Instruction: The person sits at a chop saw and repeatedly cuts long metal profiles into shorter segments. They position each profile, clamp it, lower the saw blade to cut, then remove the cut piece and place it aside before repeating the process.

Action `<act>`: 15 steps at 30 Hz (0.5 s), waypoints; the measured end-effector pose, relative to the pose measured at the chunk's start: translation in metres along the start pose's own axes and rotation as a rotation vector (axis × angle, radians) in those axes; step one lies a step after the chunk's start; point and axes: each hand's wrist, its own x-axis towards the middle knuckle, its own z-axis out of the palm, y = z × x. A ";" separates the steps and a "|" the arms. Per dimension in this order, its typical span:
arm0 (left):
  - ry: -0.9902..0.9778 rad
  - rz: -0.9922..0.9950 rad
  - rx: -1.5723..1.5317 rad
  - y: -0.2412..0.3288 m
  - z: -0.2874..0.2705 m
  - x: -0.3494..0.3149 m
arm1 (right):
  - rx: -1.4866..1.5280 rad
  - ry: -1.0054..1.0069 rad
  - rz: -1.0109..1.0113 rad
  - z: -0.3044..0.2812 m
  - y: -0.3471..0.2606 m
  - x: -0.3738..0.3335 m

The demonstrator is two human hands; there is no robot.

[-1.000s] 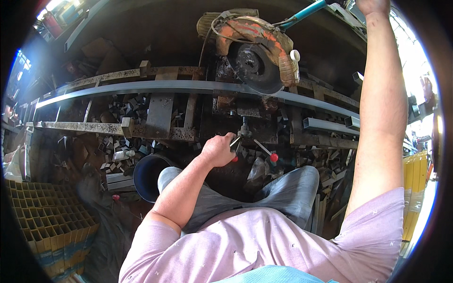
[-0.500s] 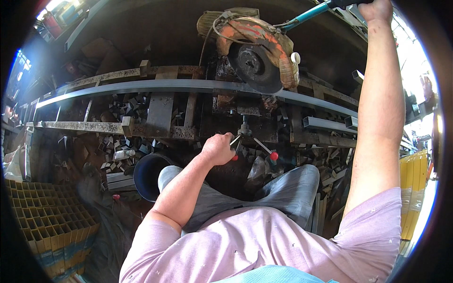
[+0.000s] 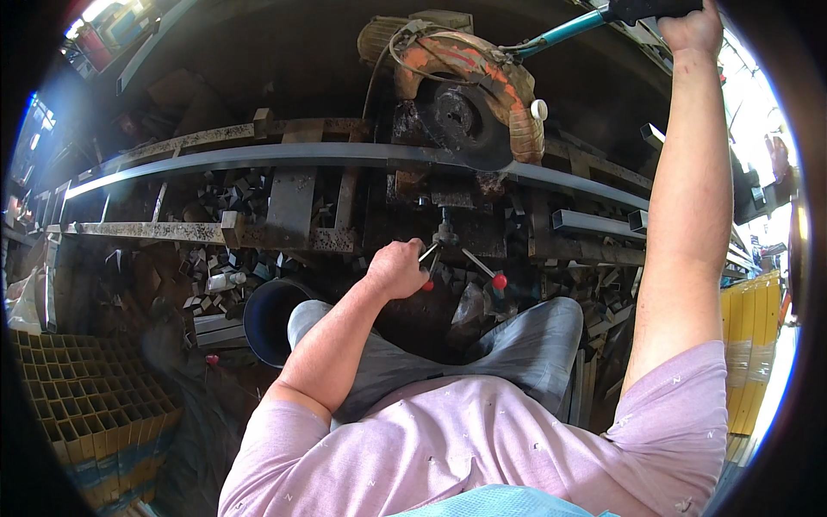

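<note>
Left grip [image 3: 401, 269] on clamp handle [image 3: 444, 235]; metal tube [image 3: 314, 154] ahead, apart.

I see harsh daylight blowing out the right edge, deep shadow behind the worn orange metal saw [image 3: 469, 53], glare whitening the long grey metal tube's [image 3: 336, 154] left end, and fisheye-bent edges.

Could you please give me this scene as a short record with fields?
Left: left hand closed on a lever of the screw clamp
Right: right hand around the black grip of a teal handle
Machine: saw with worn orange guard and round dark blade
Bar: long metal bar running left to right; blade overlaps it in view, contact unclear
Near side: red knob on another lever
Floor: blue bucket by the left knee, metal offcuts beyond
Lower left: stacked open-ended tubes
</note>
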 end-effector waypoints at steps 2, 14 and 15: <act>0.010 -0.003 -0.013 -0.002 0.002 0.000 | 0.029 -0.033 0.001 0.001 0.000 -0.005; 0.047 0.001 -0.032 -0.002 0.004 -0.001 | -0.031 0.145 -0.079 -0.014 -0.009 -0.011; 0.052 0.008 -0.033 -0.002 0.004 0.000 | -0.036 0.180 -0.074 -0.011 -0.011 -0.015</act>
